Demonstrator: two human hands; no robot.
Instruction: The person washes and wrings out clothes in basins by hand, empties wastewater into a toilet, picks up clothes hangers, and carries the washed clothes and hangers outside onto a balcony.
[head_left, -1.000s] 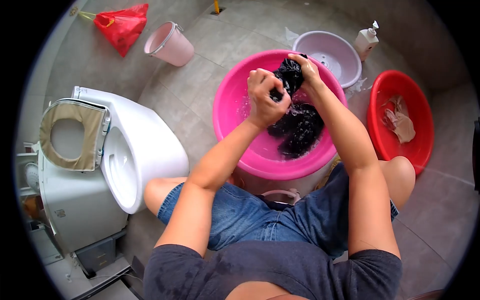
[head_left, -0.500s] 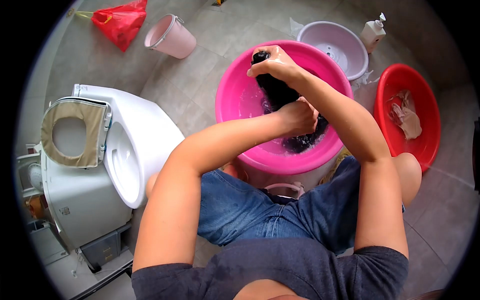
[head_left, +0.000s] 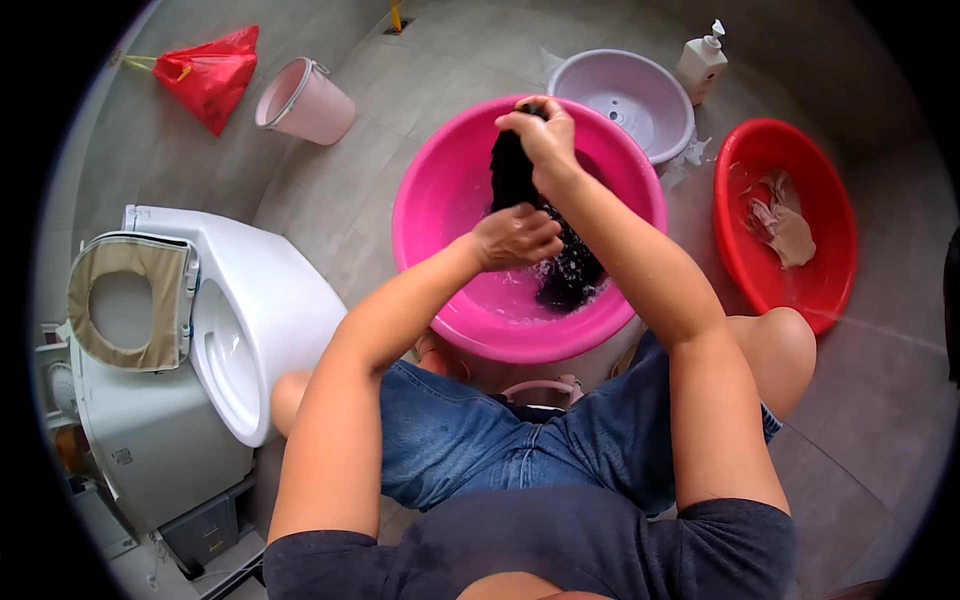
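Note:
A wet black cloth (head_left: 513, 170) stretches from my raised right hand down into the sudsy water of a pink basin (head_left: 425, 285). My right hand (head_left: 545, 135) is closed around its upper end, near the far rim. Lower down, my left hand (head_left: 515, 238) has its fingers curled against the middle of the cloth. Past that hand, the lower part of the cloth lies bunched in white foam. Both hands are over the basin, the left one nearer to me.
A lilac basin (head_left: 665, 135) and a white pump bottle (head_left: 702, 65) stand behind. To the right, a red basin (head_left: 738, 255) holds pale wet cloth (head_left: 790, 235). On the left are a white toilet (head_left: 290, 300), a pink bucket (head_left: 325, 110) and a red bag (head_left: 215, 80).
My left hand has shifted along the cloth, its fingers looser than before. The upper part of the cloth now hangs more upright below my right hand. The whole view has shifted slightly.

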